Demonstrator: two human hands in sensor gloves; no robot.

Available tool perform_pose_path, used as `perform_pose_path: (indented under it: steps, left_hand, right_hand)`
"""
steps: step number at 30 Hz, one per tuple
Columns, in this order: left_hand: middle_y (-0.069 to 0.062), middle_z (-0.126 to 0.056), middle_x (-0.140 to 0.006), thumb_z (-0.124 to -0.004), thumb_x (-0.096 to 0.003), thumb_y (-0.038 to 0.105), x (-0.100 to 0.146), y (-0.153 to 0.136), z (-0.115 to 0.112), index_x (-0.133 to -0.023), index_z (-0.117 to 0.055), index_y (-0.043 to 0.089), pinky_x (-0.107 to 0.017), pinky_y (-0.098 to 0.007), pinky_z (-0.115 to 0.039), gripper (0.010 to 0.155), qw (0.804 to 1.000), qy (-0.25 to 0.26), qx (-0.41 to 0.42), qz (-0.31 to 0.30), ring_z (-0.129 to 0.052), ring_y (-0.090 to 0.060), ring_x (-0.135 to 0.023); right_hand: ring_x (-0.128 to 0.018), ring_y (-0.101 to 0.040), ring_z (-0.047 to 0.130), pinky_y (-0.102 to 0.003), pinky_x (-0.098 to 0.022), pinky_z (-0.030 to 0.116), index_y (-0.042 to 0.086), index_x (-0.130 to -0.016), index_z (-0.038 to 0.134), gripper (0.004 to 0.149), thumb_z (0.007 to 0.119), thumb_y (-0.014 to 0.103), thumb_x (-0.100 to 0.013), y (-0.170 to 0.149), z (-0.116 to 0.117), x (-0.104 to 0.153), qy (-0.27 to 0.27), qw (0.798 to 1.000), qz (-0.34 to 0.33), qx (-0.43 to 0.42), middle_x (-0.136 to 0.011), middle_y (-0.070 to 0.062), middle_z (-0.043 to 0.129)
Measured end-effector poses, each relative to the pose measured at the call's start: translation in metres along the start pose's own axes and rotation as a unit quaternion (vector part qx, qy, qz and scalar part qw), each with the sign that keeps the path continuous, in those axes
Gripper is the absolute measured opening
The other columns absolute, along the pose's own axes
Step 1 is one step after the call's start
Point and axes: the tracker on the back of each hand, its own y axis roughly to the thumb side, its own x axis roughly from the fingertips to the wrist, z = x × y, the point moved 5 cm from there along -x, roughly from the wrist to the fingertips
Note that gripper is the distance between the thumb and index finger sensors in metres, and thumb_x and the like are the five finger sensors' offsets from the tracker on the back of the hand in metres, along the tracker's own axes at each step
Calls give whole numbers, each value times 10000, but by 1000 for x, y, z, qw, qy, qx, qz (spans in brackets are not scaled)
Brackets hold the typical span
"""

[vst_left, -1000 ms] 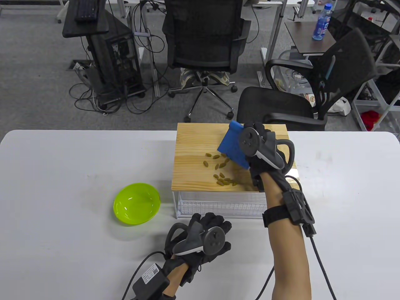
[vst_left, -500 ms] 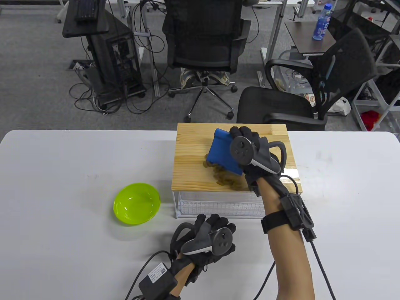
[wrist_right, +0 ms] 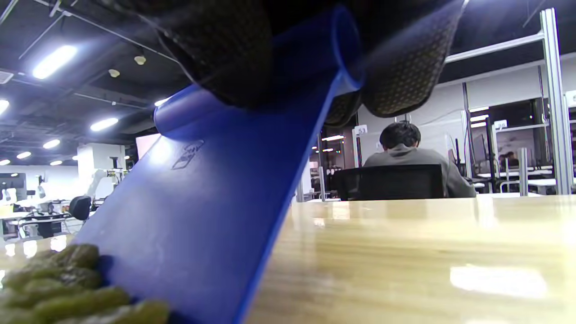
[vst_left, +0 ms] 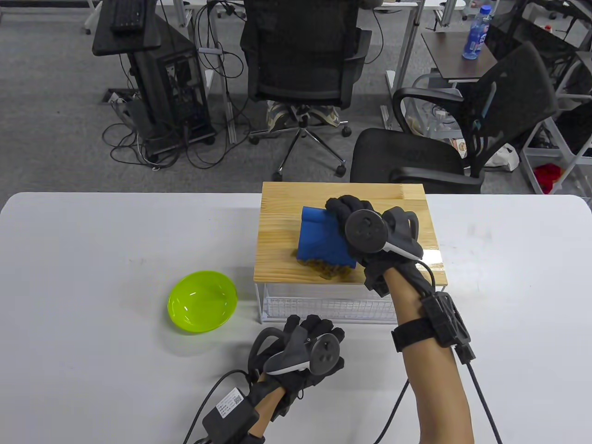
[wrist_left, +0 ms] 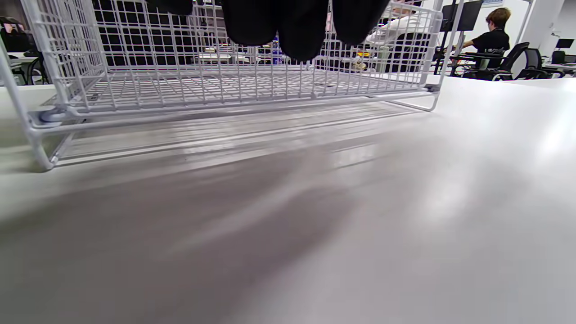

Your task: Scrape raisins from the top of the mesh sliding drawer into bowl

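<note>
**Scraper on the drawer top, raisins heaped at its edge**

Currently the right hand (vst_left: 365,231) grips the rolled handle of the blue scraper (vst_left: 323,243), fingers curled over the top and thumb behind it (seen close in the right wrist view). The blade leans steeply, its lower edge resting on the wooden top (vst_left: 282,217) of the mesh sliding drawer (vst_left: 323,307). The raisins (vst_left: 326,268) lie bunched in a heap against the blade's lower edge, near the front edge of the wooden top, towards its middle.

The green bowl (vst_left: 202,301) stands on the white table (vst_left: 92,259), to the left of the drawer and apart from it.

The left hand (vst_left: 305,354) rests just in front of the wire basket, holding nothing; its fingers appear loosely bent, although the tracker hides most of them.
</note>
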Motion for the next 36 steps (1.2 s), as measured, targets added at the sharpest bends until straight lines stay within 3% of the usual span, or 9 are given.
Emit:
perform_pose_path:
  steps: [6,10,16,24,36]
  left_hand:
    - [0,-596,-1246,-566,-490,651,3,3,3,-1123,-552,394,-857,-608,-501,683,1000,7,-5,-7,-568,-338,-1213]
    - [0,-594,-1246,-566,-490,650,3,3,2,-1121,-551,398,-857,-607,-499,679,1000,2,-11,-7,-565,-336,-1215]
    - [4,-594,-1246,-566,-489,650,2,3,3,-1122,-550,398,-858,-606,-497,681,1000,4,-4,-9,-564,-334,-1215]
    - [-8,-579,-1254,-566,-491,650,-1,2,-3,-1127,-544,391,-861,-607,-495,687,1000,-14,-21,-3,-541,-350,-1223]
    - [-19,-567,-1260,-565,-490,650,-5,3,-9,-1129,-540,392,-865,-608,-490,689,999,-21,-38,-2,-526,-363,-1229]
  right_hand:
    - [-918,-435,787,-602,-638,711,148,-1044,558,577,802,167,-522,-15,-11,3,-32,999,30,-17,-1059,-141,592]
    - [-903,-448,789,-603,-625,713,133,-1046,559,577,802,165,-524,-32,-18,2,-70,992,107,7,-1054,-158,594]
    - [-890,-454,794,-601,-615,717,120,-1046,563,573,805,164,-528,-37,-8,-11,-50,980,180,64,-1047,-172,597]
    - [-894,-443,804,-601,-617,723,128,-1043,568,571,808,169,-526,-10,1,-28,-35,988,135,59,-1047,-160,607]
    - [-933,-428,779,-617,-641,690,169,-1024,598,566,828,155,-507,5,-2,-20,-41,998,38,-16,-1054,-112,616]
